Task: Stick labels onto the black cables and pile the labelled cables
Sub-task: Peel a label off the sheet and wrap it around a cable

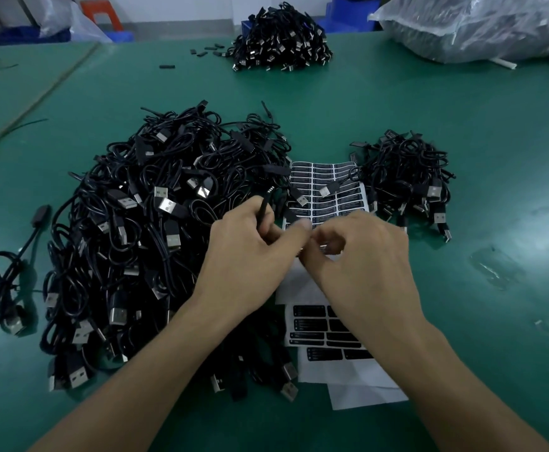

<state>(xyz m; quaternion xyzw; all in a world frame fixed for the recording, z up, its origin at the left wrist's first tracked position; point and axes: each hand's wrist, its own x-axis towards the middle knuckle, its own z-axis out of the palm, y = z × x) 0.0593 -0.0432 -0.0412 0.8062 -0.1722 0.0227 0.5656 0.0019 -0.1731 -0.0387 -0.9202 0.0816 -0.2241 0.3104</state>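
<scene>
Left hand point(250, 236) grips a black cable point(262, 210) end just over the label sheet point(332, 203). Right hand point(361, 252) curls against it, but blur hides what it holds. Best to press the label on squarely, then drop the cable on the small pile point(407, 177) at two o'clock.

Green table point(462, 109); plastic-wrapped bundle point(482, 24) at its far right; orange stool point(102, 13) — blue crate point(351, 17) behind.

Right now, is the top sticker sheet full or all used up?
Partly used: the sticker sheet carries rows of black labels, but its near part is bare white.
</scene>
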